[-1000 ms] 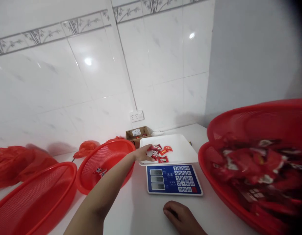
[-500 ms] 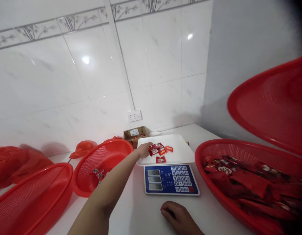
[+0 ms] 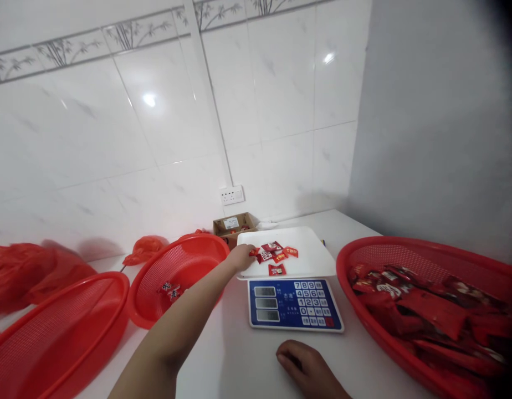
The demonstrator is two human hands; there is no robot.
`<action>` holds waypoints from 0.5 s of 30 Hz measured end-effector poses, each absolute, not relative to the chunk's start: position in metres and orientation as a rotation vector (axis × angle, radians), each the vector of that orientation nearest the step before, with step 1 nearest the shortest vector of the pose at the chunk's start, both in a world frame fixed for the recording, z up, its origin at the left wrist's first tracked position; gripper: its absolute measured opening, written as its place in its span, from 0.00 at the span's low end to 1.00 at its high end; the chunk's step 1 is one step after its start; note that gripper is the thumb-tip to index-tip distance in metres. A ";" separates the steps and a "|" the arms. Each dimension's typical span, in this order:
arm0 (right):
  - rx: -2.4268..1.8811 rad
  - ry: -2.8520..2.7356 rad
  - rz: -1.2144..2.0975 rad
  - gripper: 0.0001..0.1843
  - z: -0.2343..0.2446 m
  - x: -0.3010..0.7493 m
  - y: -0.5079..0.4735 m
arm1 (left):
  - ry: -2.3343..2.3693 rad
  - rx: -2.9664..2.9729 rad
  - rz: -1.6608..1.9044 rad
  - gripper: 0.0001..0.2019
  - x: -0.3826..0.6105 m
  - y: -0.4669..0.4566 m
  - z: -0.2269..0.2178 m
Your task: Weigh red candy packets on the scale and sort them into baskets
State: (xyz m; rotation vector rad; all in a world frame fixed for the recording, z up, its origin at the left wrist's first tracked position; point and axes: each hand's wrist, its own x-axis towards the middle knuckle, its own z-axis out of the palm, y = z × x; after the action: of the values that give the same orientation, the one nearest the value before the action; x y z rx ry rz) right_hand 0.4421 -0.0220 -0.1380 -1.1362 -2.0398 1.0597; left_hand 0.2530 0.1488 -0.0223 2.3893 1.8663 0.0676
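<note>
My left hand (image 3: pixel 241 257) reaches over the left part of a white tray (image 3: pixel 306 244) that sits on a blue-faced digital scale (image 3: pixel 295 305). Its fingertips are at a small red packet (image 3: pixel 253 252), and I cannot tell whether they grip it. Several other red candy packets (image 3: pixel 272 254) lie spread on the tray, one (image 3: pixel 277 270) near its front edge. My right hand (image 3: pixel 306 368) rests on the white table (image 3: pixel 223 366) in front of the scale, fingers curled around nothing.
A wide red basket (image 3: pixel 356 260) heaped with red packets stands at right. Red mesh baskets (image 3: pixel 206 246) lie left, one holding a few packets. Red plastic bags (image 3: pixel 146 249) and a cardboard box (image 3: pixel 231 226) sit by the tiled wall.
A second red basket, tilted above the right-hand basket earlier, has left the view. My left hand has shifted slightly left, and the tray's packets sit a little differently.
</note>
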 end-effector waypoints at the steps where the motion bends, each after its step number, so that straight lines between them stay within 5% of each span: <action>1: -1.139 -2.041 1.056 0.14 -0.138 0.442 -0.022 | 1.878 2.378 0.086 0.16 0.255 0.148 -0.022; 6: -1.152 -2.032 1.046 0.13 -0.139 0.442 -0.022 | 1.974 2.323 0.205 0.17 0.269 0.141 -0.022; 15: -1.151 -2.023 1.056 0.14 -0.139 0.442 -0.023 | 1.727 2.456 0.259 0.33 0.326 0.133 -0.039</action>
State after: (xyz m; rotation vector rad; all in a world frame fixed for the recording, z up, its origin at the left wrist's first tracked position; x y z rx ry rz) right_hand 0.4415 -0.0225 -0.1386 -1.1509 -2.0234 1.0564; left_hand 0.3256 0.1329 -0.0392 2.4560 1.7270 0.2586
